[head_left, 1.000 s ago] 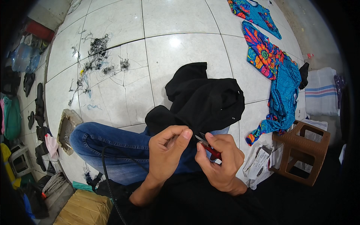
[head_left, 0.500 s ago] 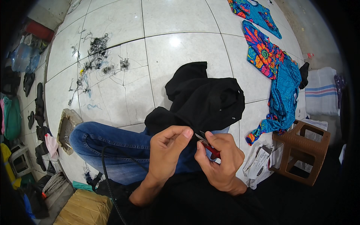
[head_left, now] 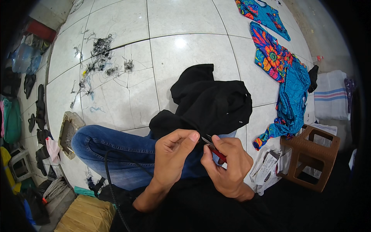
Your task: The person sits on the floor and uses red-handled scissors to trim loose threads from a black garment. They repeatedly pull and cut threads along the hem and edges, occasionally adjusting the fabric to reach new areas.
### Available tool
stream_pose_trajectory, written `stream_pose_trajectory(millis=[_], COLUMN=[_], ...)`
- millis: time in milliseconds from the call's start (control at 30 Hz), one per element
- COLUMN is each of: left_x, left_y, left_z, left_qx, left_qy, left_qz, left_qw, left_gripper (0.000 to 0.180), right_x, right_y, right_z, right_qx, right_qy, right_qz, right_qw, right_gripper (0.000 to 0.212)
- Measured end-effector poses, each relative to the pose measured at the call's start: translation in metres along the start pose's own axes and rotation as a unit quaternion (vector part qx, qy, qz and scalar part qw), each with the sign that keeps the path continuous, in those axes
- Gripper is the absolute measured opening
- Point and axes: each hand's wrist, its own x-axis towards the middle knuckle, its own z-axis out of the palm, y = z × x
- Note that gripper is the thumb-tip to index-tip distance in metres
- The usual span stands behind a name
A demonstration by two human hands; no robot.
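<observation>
A black cloth garment (head_left: pixel 208 100) lies bunched over the floor tiles and against my legs in blue jeans (head_left: pixel 116 145). At its near edge my left hand (head_left: pixel 172 152) is closed, thumb and forefinger pinched together. What sits between those fingertips, perhaps cloth or a thread, is too small to make out. Close by on the right, my right hand (head_left: pixel 228 162) grips red-handled thread snips (head_left: pixel 209 143). Their slim metal blades stand slightly apart and point at the left fingertips. My right fingers partly cover the handle.
Thread scraps (head_left: pixel 102 50) litter the tiles at far left. A stone-like tray (head_left: pixel 66 135) stands beside my left knee. Colourful floral clothes (head_left: pixel 284 73) lie at right, near a brown plastic stool (head_left: pixel 313 158). A tan wrapped bundle (head_left: pixel 87 214) is at lower left.
My right hand and the snips have shifted very slightly to the right. My left hand and the black garment look almost unmoved.
</observation>
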Motion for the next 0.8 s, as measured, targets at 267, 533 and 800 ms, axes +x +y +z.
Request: stream_pose_trajectory(millis=[267,533,800], left_x=[0.0001,0.0004,0.0003], left_y=[0.0018,0.0005,0.0006], left_z=[0.0018,0.0008,0.003], left_qx=[0.005,0.003,0.013], left_qy=[0.004,0.002,0.006], left_qz=[0.006,0.006,0.009], left_qw=[1.0,1.0,1.0], left_gripper=[0.015,0.015,0.015], right_x=[0.0011,-0.0001,0.002], right_y=[-0.0021,-0.0004,-0.0022], right_z=[-0.0006,0.0015,-0.0005], right_qx=[0.0,-0.009,-0.048], right_qy=[-0.007,0.002,0.002], right_qz=[0.007,-0.003,-0.015], right_qw=[1.0,1.0,0.999], right_gripper=[0.036,0.036,0.037])
